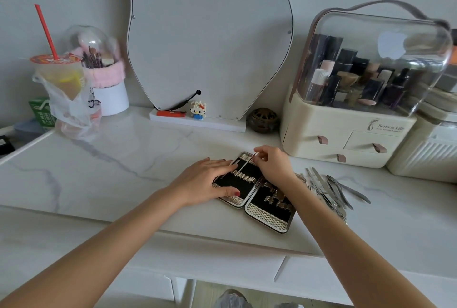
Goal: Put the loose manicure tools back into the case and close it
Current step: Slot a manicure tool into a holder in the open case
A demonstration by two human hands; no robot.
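The case (257, 194) is laid open and flat on the marble tabletop (123, 159), near its front edge, with the hinge running roughly from one o'clock to seven o'clock between two black-lined halves. The far half is steadied by the left hand (210, 183), whose fingers are held straight and pressed flat on the lining, thumb at the near rim. A thin metal tool (243, 164) is pinched near its upper end by the fingertips of the right hand (275, 163). The tool's long axis is set on a slant, from one o'clock at the pinched end down to seven o'clock, where its lower tip is brought against the row of metal clips (243, 176) in the far half. Whether the tip is already seated under a clip cannot be told.

The remaining loose tools (333, 190) are heaped on the tabletop at three o'clock from the case, just beside its right edge, their long axes mostly running from eleven o'clock to five o'clock. They lie much nearer the right hand than the left, so the next pick would likely be made by the right hand while the case is held down by the left. Most slots appear unfilled, so the task is judged to be at an early stage, and the case cannot yet be closed.
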